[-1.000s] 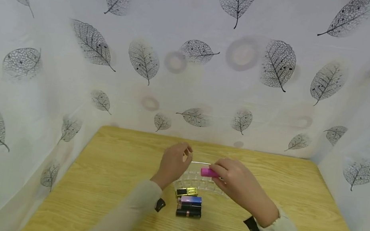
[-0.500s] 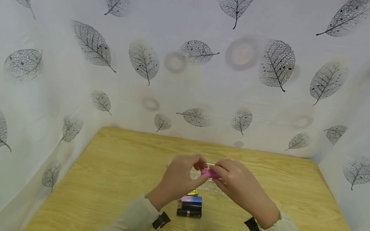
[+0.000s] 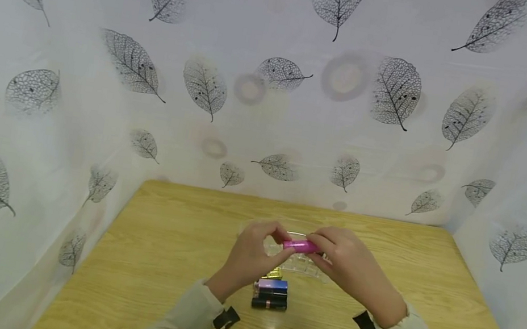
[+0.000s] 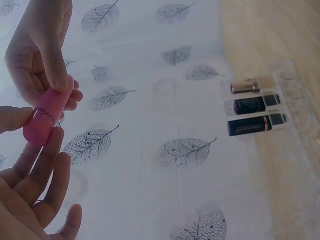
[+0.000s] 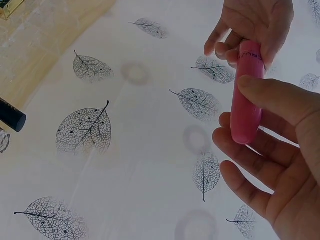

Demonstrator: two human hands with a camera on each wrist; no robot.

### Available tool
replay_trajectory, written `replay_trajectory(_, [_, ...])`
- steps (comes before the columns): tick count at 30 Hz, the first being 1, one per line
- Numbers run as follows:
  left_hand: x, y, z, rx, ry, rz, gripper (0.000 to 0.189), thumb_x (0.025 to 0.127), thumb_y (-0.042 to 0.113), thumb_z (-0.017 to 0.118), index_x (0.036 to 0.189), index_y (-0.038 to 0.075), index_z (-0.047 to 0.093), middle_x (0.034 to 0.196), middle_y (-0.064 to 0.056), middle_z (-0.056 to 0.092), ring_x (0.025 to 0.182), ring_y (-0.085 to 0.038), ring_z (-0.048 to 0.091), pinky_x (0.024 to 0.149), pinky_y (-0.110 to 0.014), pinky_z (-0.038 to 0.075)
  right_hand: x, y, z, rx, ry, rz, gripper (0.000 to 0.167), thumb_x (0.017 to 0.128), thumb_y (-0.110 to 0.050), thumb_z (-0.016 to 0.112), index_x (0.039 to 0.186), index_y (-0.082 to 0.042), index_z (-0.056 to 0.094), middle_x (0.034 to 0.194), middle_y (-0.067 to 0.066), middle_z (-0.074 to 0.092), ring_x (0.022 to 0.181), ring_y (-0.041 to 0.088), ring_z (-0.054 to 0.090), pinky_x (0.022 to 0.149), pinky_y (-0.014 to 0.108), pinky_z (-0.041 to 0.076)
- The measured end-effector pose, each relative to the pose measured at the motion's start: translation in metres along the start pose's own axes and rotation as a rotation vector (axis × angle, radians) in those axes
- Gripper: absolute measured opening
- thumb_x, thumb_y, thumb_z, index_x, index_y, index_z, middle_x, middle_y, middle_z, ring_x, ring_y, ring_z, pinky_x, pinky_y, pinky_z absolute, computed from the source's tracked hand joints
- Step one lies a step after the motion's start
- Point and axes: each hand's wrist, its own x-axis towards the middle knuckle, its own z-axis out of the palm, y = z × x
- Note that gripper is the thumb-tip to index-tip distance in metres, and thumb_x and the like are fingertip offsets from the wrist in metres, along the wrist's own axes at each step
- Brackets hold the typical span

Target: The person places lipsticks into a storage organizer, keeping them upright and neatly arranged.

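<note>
A pink lipstick tube (image 3: 302,246), lying roughly level, is held above the table between both hands. My left hand (image 3: 252,250) pinches one end between thumb and fingers; my right hand (image 3: 353,268) grips the other end. The left wrist view shows dark lettering round the pink tube (image 4: 46,116), which looks capped. Beneath the hands sits a clear lipstick organizer (image 3: 301,266), partly hidden by them. On the near side lie a blue-and-purple lipstick (image 3: 272,284), a black lipstick (image 3: 269,304) and a gold case (image 3: 274,274) half covered by the left hand.
The wooden table (image 3: 168,241) extends to both sides of the hands. A white leaf-printed sheet (image 3: 269,125) encloses its back and sides. In the left wrist view, several lipsticks (image 4: 249,125) lie in a row beside the organizer.
My left hand has come rightward from beside the organizer and taken hold of the pink lipstick's left end. My right hand has shifted slightly right, and more of the tube shows between the hands.
</note>
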Motion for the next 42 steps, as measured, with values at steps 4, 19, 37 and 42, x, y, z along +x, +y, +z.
replay_trajectory(4, [0.001, 0.0, -0.003, 0.022, -0.04, 0.0, 0.015, 0.079, 0.019, 0.074, 0.09, 0.012, 0.066, 0.082, 0.004, 0.069, 0.077, -0.006, 0.061, 0.077, -0.024, 0.049, -0.001, 0.002, -0.002, -0.001, 0.006, 0.003, 0.035, 0.063, -0.013, 0.085, 0.093, -0.005, 0.07, 0.088, 0.004, 0.068, 0.082, 0.018, 0.064, 0.073, 0.032, 0.055])
replay_trajectory(19, [-0.003, -0.006, 0.006, -0.019, -0.277, -0.135, 0.017, 0.082, 0.027, 0.072, 0.094, 0.014, 0.072, 0.087, 0.006, 0.072, 0.081, -0.002, 0.063, 0.079, -0.022, 0.049, -0.002, 0.0, -0.003, 0.12, -0.031, 0.043, 0.045, 0.064, -0.006, 0.083, 0.105, -0.003, 0.067, 0.099, 0.008, 0.069, 0.089, 0.022, 0.067, 0.074, 0.032, 0.057])
replay_trajectory(37, [-0.006, 0.002, 0.023, -0.145, 0.073, -0.166, 0.02, 0.074, 0.022, 0.079, 0.09, 0.013, 0.072, 0.087, 0.003, 0.072, 0.082, -0.008, 0.063, 0.083, -0.028, 0.048, 0.001, -0.004, 0.007, 0.543, 0.05, 0.395, 0.037, 0.078, -0.004, 0.072, 0.114, -0.002, 0.062, 0.089, 0.003, 0.07, 0.077, 0.007, 0.065, 0.07, 0.026, 0.056])
replay_trajectory(42, [-0.006, 0.006, 0.023, -0.082, 0.108, -0.139, 0.022, 0.072, 0.025, 0.08, 0.088, 0.012, 0.073, 0.084, 0.003, 0.072, 0.079, -0.009, 0.062, 0.081, -0.033, 0.047, 0.002, -0.007, 0.009, 0.607, 0.036, 0.457, 0.032, 0.082, -0.007, 0.07, 0.113, -0.003, 0.063, 0.091, 0.004, 0.07, 0.078, 0.005, 0.063, 0.067, 0.024, 0.055])
